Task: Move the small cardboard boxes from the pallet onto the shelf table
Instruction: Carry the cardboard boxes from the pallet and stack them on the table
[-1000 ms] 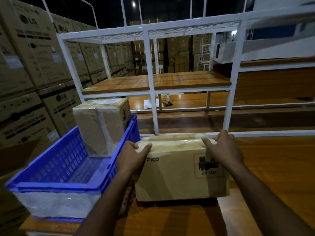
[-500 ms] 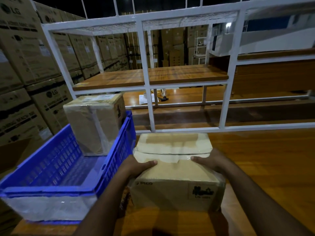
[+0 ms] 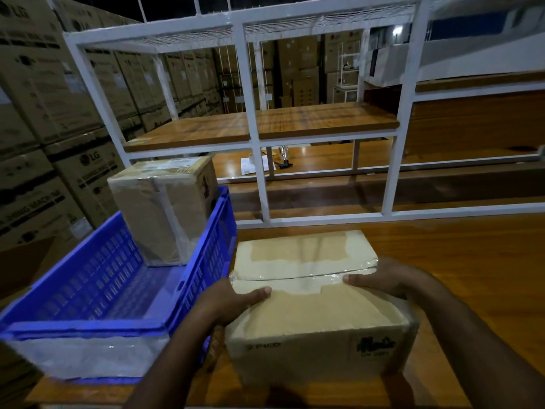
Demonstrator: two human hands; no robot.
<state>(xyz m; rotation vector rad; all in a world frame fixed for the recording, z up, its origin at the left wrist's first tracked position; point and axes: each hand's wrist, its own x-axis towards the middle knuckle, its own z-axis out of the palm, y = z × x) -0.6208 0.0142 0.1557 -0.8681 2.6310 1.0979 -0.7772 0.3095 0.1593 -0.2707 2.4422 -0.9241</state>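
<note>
Brown cardboard, covered with clear tape and film, makes up the small box (image 3: 312, 311) in the lower centre of the frame, and it rests on the wooden counter (image 3: 460, 261) just right of the blue crate (image 3: 97, 293). On its near face a faint printed word and a dark label can be seen, but they are too blurred to read well. The left hand (image 3: 227, 302) holds the left upper edge of this box, with the thumb laid on top and the other fingers curled around the side, so its grip is clamped on the box. The right hand (image 3: 392, 278) holds the right upper edge in the same way, thumb on top pointing to the left, and its grip is also closed on the box. Both forearms come in from the bottom edge of the frame. Inside the blue crate, at its far end, stands a second taped box (image 3: 165, 211), upright and near the crate's right wall. Behind the counter, across the middle of the frame, rises a white metal shelf frame (image 3: 259, 160) with a wooden shelf board (image 3: 318, 119) at its mid height and a wire mesh top. Further behind, on another wooden surface, lie some papers (image 3: 253, 166) and a small dark object. Tall stacks of large printed cartons (image 3: 44, 119) fill the left side of the frame.
</note>
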